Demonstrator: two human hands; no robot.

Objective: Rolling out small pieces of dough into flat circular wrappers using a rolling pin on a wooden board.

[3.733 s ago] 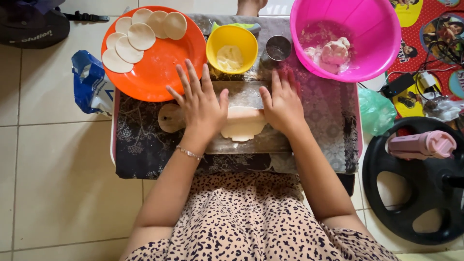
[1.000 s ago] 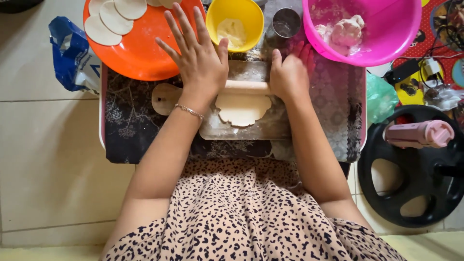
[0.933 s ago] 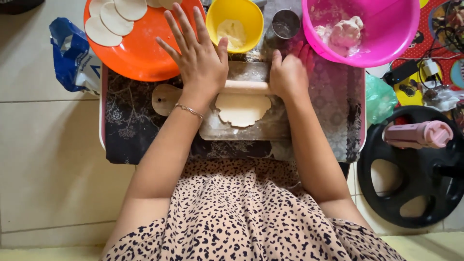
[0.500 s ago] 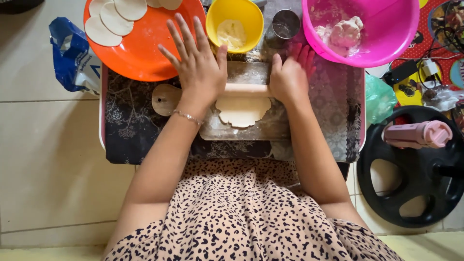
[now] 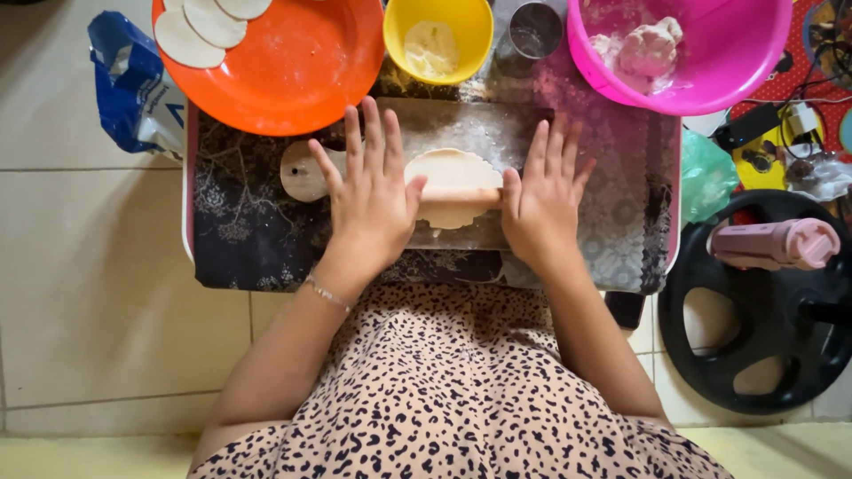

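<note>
My left hand [image 5: 371, 197] and my right hand [image 5: 543, 197] lie flat, fingers spread, on a wooden rolling pin [image 5: 457, 195]. The pin rests across a thin round of pale dough [image 5: 451, 173] on a wooden board [image 5: 470, 129]. The board's handle [image 5: 303, 171] sticks out to the left of my left hand. Both palms press on the pin's ends; only its middle shows between them.
The board sits on a low table with a dark patterned cloth [image 5: 240, 231]. Behind it stand an orange plate [image 5: 293, 62] with rolled rounds [image 5: 191, 35], a yellow flour bowl [image 5: 437, 40], a steel cup [image 5: 535, 28] and a pink basin [image 5: 692, 62] holding dough. A black weight plate [image 5: 754, 337] lies right.
Both hands have drawn the rolling pin back towards me over the dough. The fingers are now stretched flatter on the pin.
</note>
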